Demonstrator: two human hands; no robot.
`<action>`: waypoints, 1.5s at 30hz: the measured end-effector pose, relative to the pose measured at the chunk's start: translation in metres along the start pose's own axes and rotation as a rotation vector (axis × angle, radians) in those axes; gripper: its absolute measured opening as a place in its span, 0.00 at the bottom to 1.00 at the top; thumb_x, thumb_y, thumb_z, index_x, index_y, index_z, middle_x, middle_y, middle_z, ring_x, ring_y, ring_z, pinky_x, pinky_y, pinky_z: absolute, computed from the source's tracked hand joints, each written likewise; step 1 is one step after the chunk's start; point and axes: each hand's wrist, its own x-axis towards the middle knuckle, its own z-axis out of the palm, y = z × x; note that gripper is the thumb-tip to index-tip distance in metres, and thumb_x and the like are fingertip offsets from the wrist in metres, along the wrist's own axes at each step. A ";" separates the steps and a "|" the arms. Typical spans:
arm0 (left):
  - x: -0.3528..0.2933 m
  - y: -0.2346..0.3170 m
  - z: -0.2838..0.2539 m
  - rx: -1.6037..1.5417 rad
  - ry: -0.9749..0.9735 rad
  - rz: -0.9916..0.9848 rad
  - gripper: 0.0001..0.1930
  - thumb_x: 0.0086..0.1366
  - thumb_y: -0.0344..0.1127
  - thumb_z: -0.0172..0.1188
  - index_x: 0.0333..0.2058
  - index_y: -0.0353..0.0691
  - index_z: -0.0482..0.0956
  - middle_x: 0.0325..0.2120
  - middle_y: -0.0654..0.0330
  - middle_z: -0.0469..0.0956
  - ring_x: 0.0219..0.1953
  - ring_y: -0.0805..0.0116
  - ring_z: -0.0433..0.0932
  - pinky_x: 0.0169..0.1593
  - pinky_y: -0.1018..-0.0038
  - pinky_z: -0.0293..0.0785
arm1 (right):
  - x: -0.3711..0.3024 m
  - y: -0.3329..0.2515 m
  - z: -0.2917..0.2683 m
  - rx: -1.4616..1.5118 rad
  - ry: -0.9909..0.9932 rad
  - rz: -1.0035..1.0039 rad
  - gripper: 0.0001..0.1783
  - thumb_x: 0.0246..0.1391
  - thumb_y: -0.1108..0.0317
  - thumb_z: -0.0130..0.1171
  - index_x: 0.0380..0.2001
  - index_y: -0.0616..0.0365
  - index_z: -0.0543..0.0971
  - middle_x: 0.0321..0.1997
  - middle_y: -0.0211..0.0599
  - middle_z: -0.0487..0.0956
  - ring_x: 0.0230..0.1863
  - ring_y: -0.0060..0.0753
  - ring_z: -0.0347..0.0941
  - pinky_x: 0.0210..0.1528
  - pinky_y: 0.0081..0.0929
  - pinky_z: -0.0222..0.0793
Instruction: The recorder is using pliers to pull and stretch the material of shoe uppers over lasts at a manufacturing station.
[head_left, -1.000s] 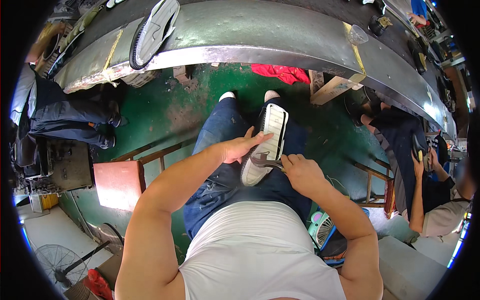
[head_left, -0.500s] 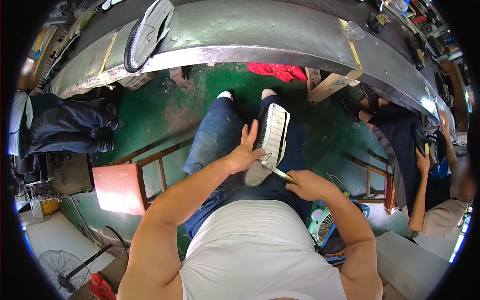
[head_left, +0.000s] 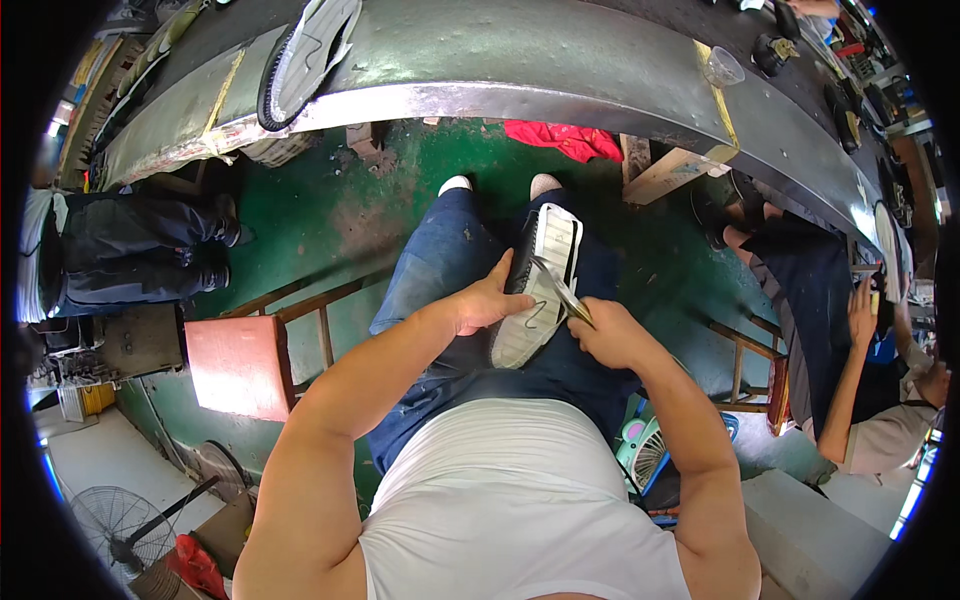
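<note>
Green floor [head_left: 330, 230] is stretching below a long metal-covered worktop [head_left: 520, 60], and our legs in blue jeans [head_left: 435, 265] are pointing toward its near edge. Over those legs, on the near side of the worktop, a shoe [head_left: 555, 240] is lying with its pale underside facing up and its black side turned toward the worktop's left end. Our left grip [head_left: 487, 303] is holding this shoe, the thumb pressing on the underside and the other fingers lying along the black side. Our right grip [head_left: 612, 335] is holding a metal hand tool [head_left: 563, 288], fingers folding around its handle end; the slim far end is reaching over the shoe, and we cannot tell whether it is touching. On the worktop, toward its left end, another shoe [head_left: 305, 60] is reaching over the near edge, while a clear cup [head_left: 723, 68] is resting toward the right end. Beneath the worktop, red cloth [head_left: 565, 140] is lying on the floor. Near the worktop's right end, another person [head_left: 800, 285] is wearing dark clothing.
</note>
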 end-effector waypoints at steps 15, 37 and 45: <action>-0.008 0.013 0.001 -0.040 -0.022 -0.078 0.59 0.64 0.36 0.66 0.73 0.51 0.21 0.69 0.48 0.57 0.67 0.57 0.64 0.63 0.56 0.67 | -0.048 -0.002 0.030 -0.684 0.212 -0.265 0.17 0.59 0.66 0.57 0.48 0.64 0.75 0.40 0.49 0.80 0.37 0.51 0.79 0.40 0.41 0.77; -0.030 -0.034 0.032 0.215 0.236 0.151 0.43 0.73 0.37 0.56 0.74 0.38 0.34 0.68 0.44 0.59 0.68 0.62 0.61 0.69 0.74 0.57 | -0.028 0.008 0.025 -0.006 0.075 -0.115 0.22 0.68 0.54 0.49 0.37 0.67 0.75 0.30 0.55 0.80 0.35 0.56 0.79 0.41 0.44 0.73; -0.027 -0.050 0.018 0.208 0.091 0.251 0.51 0.69 0.34 0.59 0.73 0.38 0.25 0.69 0.41 0.57 0.69 0.59 0.61 0.70 0.72 0.56 | -0.030 -0.011 0.031 -0.148 0.120 -0.282 0.23 0.68 0.54 0.49 0.37 0.68 0.75 0.34 0.60 0.80 0.40 0.63 0.77 0.42 0.51 0.72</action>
